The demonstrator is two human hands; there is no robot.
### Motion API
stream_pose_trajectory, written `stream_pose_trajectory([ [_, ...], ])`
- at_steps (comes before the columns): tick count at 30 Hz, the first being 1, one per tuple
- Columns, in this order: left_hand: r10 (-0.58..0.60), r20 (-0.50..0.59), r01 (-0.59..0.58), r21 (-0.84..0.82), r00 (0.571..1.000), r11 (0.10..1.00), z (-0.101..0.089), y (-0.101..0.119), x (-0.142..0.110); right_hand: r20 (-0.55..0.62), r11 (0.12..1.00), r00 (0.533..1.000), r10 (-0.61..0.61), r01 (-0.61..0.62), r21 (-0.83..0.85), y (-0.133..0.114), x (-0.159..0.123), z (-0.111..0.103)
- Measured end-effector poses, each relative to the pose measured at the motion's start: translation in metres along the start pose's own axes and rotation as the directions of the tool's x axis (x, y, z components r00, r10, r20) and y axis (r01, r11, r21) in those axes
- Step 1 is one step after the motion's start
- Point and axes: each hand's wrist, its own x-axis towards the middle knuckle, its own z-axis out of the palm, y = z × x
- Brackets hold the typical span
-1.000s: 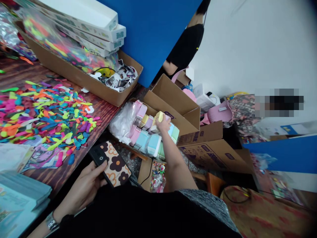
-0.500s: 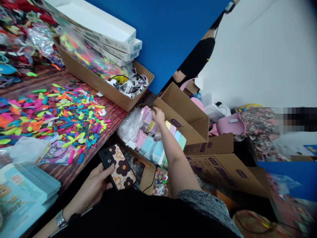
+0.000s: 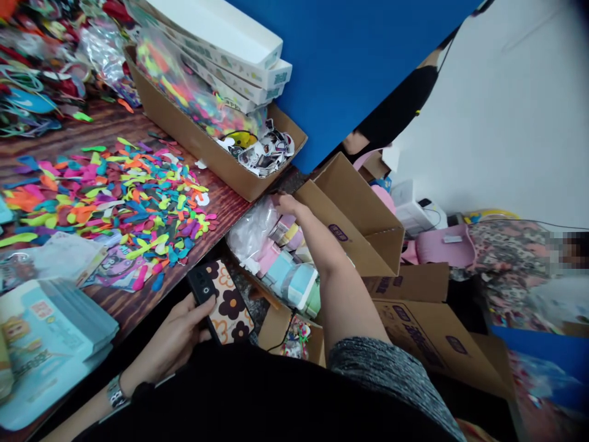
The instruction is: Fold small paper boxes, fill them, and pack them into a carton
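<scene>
The left hand (image 3: 172, 331) grips a black phone in a brown-and-cream floral case (image 3: 229, 305) while the right hand (image 3: 289, 204), fingers narrowed (grip unclear), sits at pastel plastic-wrapped packs (image 3: 285, 264) inside a brown cardboard box (image 3: 343, 236), where a hasty tug could spill them

my right fingers (image 3: 281, 200) have open room straight above the pastel packs (image 3: 288, 273) in the carton, but the raised cardboard flap (image 3: 343, 230) walls off their right side and the desk edge (image 3: 230, 212) hems in their left. nearer me, the low carton wall (image 3: 276, 328) stands in the way, with my left hand (image 3: 172, 328) and the phone (image 3: 225, 304) just beside it.
</scene>
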Motion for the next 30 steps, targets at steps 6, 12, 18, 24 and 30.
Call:
stream_pose_trajectory([
  [6, 0.047, 0.001, -0.047, 0.028, 0.999, 0.999, 0.001, -0.003, -0.001, 0.064, 0.973, 0.98, -0.191, 0.198, -0.12, 0.004, 0.005, 0.001],
  [12, 0.063, 0.013, -0.064, 0.062, 0.998, 0.996, 0.003, -0.003, -0.002, 0.04, 0.934, 0.957, -0.289, 0.291, -0.21, -0.005, -0.001, -0.001],
  [18, 0.052, 0.032, -0.054, 0.075, 0.998, 0.996, 0.005, -0.004, -0.004, -0.157, 0.861, 0.909, -0.387, 0.294, -0.416, 0.03, -0.055, -0.038],
  [24, 0.053, 0.064, -0.058, 0.072, 0.997, 0.996, 0.008, -0.007, -0.006, -0.193, 0.896, 0.944, -0.269, 0.172, -0.409, 0.09, -0.126, -0.058],
  [30, 0.047, 0.046, -0.05, 0.076, 0.998, 0.996, 0.009, -0.01, -0.008, -0.106, 0.903, 0.97, -0.218, 0.159, -0.399, 0.108, -0.158, -0.016],
])
